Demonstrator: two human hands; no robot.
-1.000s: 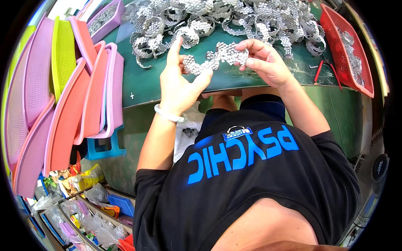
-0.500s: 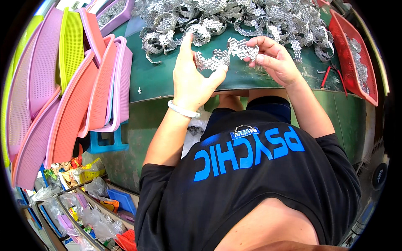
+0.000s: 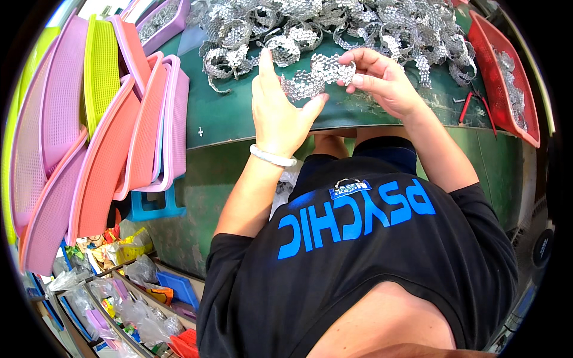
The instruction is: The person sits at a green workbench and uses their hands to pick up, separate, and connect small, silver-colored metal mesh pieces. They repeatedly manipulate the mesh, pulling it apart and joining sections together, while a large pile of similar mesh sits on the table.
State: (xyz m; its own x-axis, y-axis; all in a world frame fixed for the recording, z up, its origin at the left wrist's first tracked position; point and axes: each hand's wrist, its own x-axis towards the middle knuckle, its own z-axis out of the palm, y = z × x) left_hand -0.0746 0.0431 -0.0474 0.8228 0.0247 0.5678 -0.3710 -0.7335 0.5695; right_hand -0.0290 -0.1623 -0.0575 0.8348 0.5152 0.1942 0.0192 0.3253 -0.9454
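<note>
A curled silver strip of small linked metal pieces [image 3: 303, 85] spans my two hands above the green table [image 3: 239, 113]. My left hand [image 3: 279, 116], with a pale bangle at the wrist, cradles the strip's left curl between straight fingers and a spread thumb. My right hand [image 3: 387, 82] pinches the other end between thumb and fingers. Just beyond my hands lies a big heap of similar curled silver strips [image 3: 286, 48]. Part of the held strip is hidden behind my right fingers.
Stacked pink, purple and green plastic baskets [image 3: 101, 71] stand at the left. At the right are a red basket [image 3: 528, 128] with silver pieces and red-handled pliers [image 3: 465, 108]. A small cross-shaped silver piece [image 3: 200, 132] lies near the table edge. A fan [image 3: 542, 246] stands lower right.
My right hand and its end of the strip have moved slightly left, closer to my left hand. My left hand has shifted a little to the right.
</note>
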